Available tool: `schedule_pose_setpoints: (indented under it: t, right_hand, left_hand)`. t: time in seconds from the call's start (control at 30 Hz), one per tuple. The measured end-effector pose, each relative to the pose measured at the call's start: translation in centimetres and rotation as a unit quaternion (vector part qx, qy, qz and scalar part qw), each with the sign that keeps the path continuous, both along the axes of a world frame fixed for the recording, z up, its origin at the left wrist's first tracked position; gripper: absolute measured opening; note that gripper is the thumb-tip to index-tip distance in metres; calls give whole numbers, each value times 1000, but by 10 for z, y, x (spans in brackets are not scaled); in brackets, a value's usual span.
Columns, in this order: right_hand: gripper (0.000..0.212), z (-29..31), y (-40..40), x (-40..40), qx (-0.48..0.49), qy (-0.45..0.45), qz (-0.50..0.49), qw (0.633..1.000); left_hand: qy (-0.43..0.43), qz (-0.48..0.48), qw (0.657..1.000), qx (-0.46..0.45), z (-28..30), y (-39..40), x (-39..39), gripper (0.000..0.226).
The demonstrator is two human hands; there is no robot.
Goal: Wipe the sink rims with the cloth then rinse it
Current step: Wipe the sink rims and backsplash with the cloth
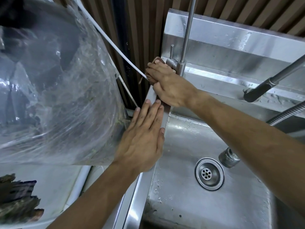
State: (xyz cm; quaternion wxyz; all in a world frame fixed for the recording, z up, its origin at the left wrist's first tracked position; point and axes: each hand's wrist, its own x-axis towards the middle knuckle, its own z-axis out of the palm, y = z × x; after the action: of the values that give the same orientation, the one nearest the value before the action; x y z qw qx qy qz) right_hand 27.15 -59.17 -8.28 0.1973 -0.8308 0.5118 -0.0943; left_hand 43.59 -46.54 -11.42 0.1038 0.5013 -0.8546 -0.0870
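Note:
A stainless steel sink [189, 192] fills the lower right, with a narrow left rim [138, 192] running up to the back corner. My right hand [170, 86] is closed on a brown cloth [149, 76], pressing it on the left rim's far end, right beside the base of the tap [181, 65]. Most of the cloth is hidden under the fingers. My left hand [143, 138] lies flat on the same rim nearer to me, fingers together and extended, holding nothing.
A large bin lined with clear plastic [54, 90] stands tight against the sink's left side. A white hose [115, 47] crosses between bin and rim. A drain [209, 174], a loose metal fitting [228, 157], a black spray head [259, 90] and a ribbed hose [287, 113] occupy the basin side.

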Motion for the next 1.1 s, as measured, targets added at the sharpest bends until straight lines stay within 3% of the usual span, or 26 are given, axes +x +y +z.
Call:
schedule_pose_setpoints:
  t: [0.23,0.47,0.63,0.83,0.93,1.1]
  right_hand:
    - [64,-13,21,-24,-67,69,36,995]
    - [66,-5,3,-26,-60,122,91,987]
    - [65,-11,22,-17,-43,85,15,995]
    - [60,-3,-15,16,30,39,-76,996]
    - [59,-4,-17,14,18,33,-67,997]
    - [56,-14,17,-25,-40,2,33,999]
  left_hand:
    - [-17,-10,1000,-5,0,-1,-1,63]
    - [-38,-33,999,4,2,-1,3,68]
    - [-40,-32,999,8,3,-2,2,67]
    - [-54,-34,998,2,4,1,2,68]
    - [-55,-39,998,-4,4,1,3,68]
    - [-47,-43,998,11,7,1,4,68]
